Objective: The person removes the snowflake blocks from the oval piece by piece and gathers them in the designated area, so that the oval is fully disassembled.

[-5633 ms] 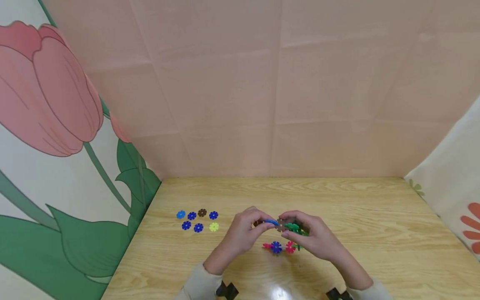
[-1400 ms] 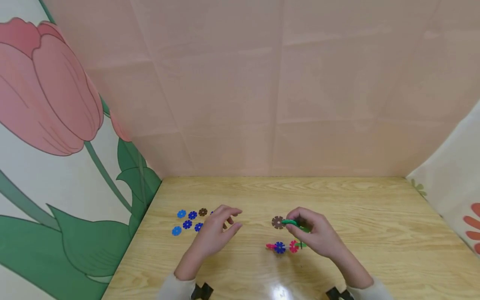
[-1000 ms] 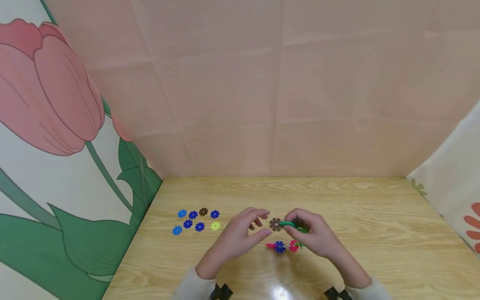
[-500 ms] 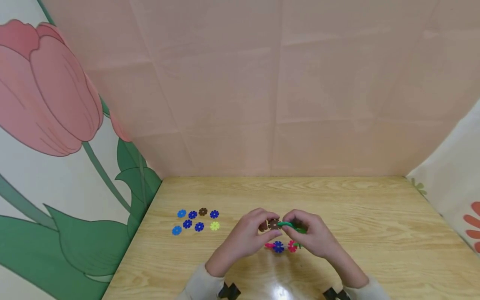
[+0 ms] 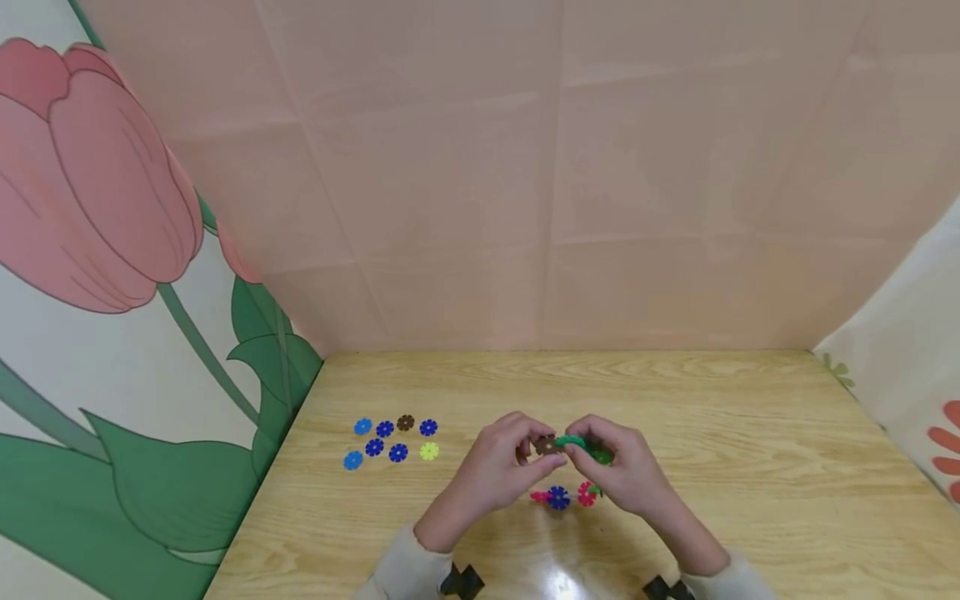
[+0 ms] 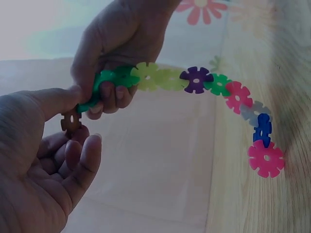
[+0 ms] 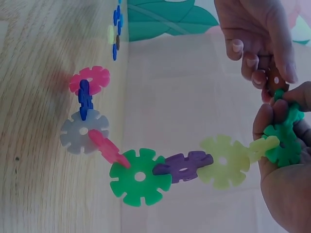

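Observation:
Both hands work on a chain of slotted plastic snowflake discs above the wooden table. My left hand (image 5: pixel 498 462) pinches the brown disc (image 6: pixel 72 121) at the chain's end between thumb and fingers. That disc meets a green disc (image 5: pixel 572 441), which my right hand (image 5: pixel 626 467) grips close by; its fingers hide part of the green discs. From the right hand the chain hangs through yellow-green (image 7: pixel 224 161), purple (image 7: pixel 183 167), green (image 7: pixel 140 177), pink (image 7: pixel 109 149), clear (image 7: pixel 84 132) and blue (image 7: pixel 85 99) discs to a pink end disc (image 7: pixel 89 80), which is at the table.
Loose discs lie at the left of the wooden table (image 5: pixel 750 467): several blue ones (image 5: pixel 398 452), a brown one (image 5: pixel 406 422) and a yellow one (image 5: pixel 429 451). A pink cloth (image 5: pixel 555 183) rises behind, with a tulip-printed panel (image 5: pixel 97 192) at left.
A light blue disc, earlier held in the left hand by the chain, lies among the loose discs. The left hand has come back right from there and now pinches the brown disc.

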Demonstrator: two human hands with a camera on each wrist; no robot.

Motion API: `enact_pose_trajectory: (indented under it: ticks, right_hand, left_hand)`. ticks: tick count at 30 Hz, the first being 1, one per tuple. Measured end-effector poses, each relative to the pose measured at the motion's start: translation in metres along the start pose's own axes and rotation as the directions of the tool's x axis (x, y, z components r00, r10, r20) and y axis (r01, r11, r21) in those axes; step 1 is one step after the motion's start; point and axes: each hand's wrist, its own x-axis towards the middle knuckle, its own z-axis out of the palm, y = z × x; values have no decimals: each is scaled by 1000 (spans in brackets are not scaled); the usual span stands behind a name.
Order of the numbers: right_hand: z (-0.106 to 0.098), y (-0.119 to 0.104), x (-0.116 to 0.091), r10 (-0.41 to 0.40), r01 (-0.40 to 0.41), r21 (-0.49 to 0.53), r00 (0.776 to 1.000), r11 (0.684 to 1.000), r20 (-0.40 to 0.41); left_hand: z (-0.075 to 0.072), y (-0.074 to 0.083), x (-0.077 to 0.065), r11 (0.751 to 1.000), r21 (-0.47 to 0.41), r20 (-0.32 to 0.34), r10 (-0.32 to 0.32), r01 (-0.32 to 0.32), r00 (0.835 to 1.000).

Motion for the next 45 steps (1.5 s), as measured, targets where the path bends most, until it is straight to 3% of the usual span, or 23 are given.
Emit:
enact_pose_trajectory:
  ticks: [14, 23, 28, 35, 45]
  right_hand:
    - [7, -2, 2, -5, -3, -102, 998, 995, -70]
    - [-4, 1, 1, 43, -56, -127, 994, 990, -105]
    - [-10, 1, 0, 45, -50, -62, 996, 997, -78]
    - [-13, 2, 1, 29, -28, 20, 998, 999, -47]
    - [-15, 1, 1, 56, -54, -38, 998, 998, 39]
  left_hand:
    - [0, 1, -1, 999, 12, -35, -49, 49, 998]
    - [-12, -1, -3, 993, 22, -21, -115, 116, 993]
    - [-19, -11, -8, 990, 98, -25, -99, 101, 995]
    - [-28, -33, -25, 972, 174, 5, -160, 157, 987]
    - [-45, -63, -56, 934, 235, -1, -278, 270, 961]
